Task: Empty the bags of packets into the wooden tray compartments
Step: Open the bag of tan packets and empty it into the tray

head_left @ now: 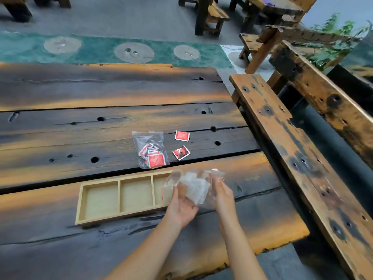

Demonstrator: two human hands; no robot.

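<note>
Here, over a scorched plank table, I hold a clear bag of pale packets between both hands, directly above the right end of the wooden tray. My left hand cups the bag from below, fingers curled around it; my right hand pinches its upper right edge. The tray's long axis runs left to right, stretching away to the left of my hands, so the left hand sits nearer its two visible compartments, both bare. Whether the bag's mouth is open I cannot tell through the blur. A second bag of red packets lies just beyond the tray, with two loose red packets to its right.
</note>
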